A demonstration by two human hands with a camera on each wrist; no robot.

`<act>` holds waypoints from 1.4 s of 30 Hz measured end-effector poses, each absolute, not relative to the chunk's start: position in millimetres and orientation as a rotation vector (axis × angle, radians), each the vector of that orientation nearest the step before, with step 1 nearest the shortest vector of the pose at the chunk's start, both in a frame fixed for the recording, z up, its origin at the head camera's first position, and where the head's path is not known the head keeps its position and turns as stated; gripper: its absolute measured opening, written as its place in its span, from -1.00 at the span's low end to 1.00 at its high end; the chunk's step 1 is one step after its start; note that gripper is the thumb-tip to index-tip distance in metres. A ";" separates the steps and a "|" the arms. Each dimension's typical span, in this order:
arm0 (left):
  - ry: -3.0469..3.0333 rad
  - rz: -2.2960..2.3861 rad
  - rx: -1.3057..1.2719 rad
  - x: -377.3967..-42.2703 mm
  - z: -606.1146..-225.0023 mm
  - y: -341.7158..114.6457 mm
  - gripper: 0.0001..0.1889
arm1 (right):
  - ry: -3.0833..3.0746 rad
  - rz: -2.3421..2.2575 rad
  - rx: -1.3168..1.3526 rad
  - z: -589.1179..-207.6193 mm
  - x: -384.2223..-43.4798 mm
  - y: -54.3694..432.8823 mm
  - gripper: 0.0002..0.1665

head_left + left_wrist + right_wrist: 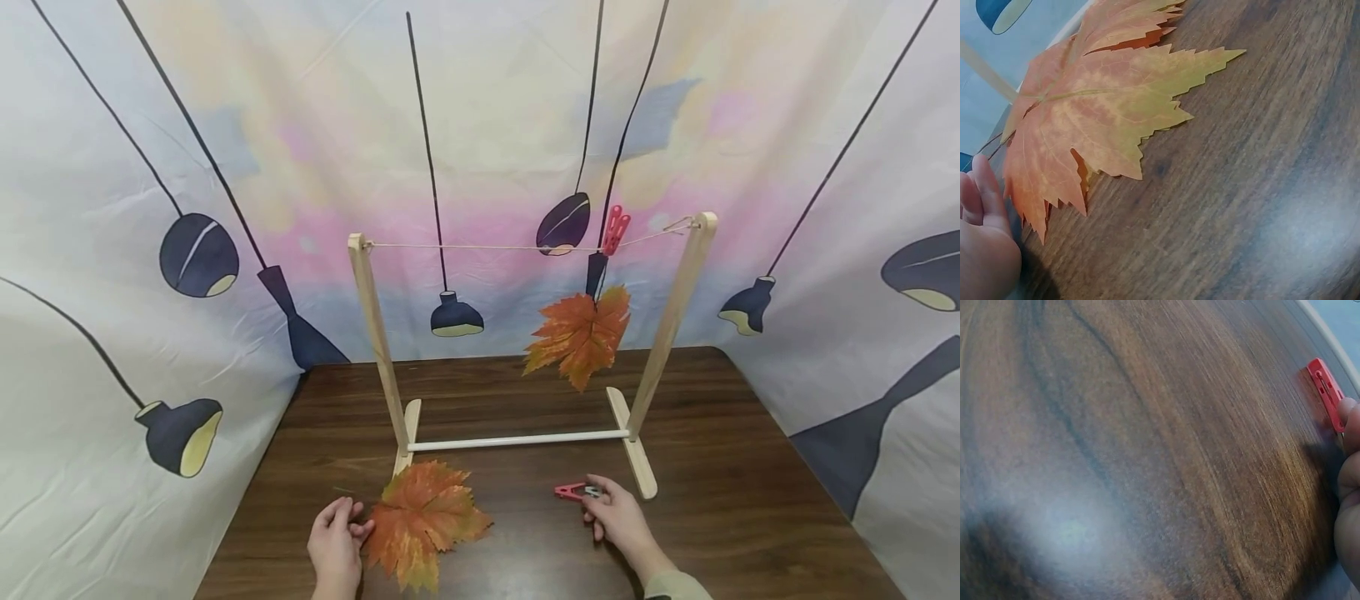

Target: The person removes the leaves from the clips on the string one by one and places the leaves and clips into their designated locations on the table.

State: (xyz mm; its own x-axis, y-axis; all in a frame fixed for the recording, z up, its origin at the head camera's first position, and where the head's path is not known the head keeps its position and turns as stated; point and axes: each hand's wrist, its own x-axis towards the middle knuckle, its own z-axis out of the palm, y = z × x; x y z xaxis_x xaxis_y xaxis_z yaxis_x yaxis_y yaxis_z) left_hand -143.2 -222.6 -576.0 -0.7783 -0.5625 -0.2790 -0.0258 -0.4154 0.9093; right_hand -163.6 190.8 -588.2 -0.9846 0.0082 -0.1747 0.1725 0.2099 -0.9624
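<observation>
In the head view my left hand [337, 542] is at the left edge of an orange-yellow maple leaf [427, 521], pinching its thin stem. The left wrist view shows the stem running behind the fingers [988, 194], so the exact grip is partly hidden. The leaf [1091, 106] spreads to the right, low over the table. My right hand [618, 521] pinches a red clothespin [570, 492] between thumb and finger, its red end pointing left. In the right wrist view the clothespin [1325, 394] shows at the right edge, close above the wood.
A wooden stand with a left post [378, 350], a right post [671, 329] and a white crossbar [517, 440] stands on the brown table [517, 500]. From its string [480, 247], a red clothespin [616, 231] hangs another maple leaf [581, 333]. A lamp-patterned cloth [495, 125] hangs behind.
</observation>
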 end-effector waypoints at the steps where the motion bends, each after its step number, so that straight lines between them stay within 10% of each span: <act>1: -1.468 -2.244 0.815 -143.5 -575.3 -222.4 -0.71 | 2.335 -1.894 0.189 -588.3 -163.8 190.9 -0.40; 42: -1.423 -2.282 0.612 -186.9 -514.1 -203.9 -0.83 | 2.232 -2.188 0.203 -540.8 -188.2 197.4 -0.44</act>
State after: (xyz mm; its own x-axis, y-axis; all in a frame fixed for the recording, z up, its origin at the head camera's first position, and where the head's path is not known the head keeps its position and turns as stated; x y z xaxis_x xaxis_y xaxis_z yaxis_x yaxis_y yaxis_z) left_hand -186.9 -203.9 -514.1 -0.8322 -0.5307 -0.1608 0.0892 -0.4143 0.9057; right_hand -188.2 197.4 -540.8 -0.9916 0.0857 -0.0969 0.0986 0.0157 -0.9950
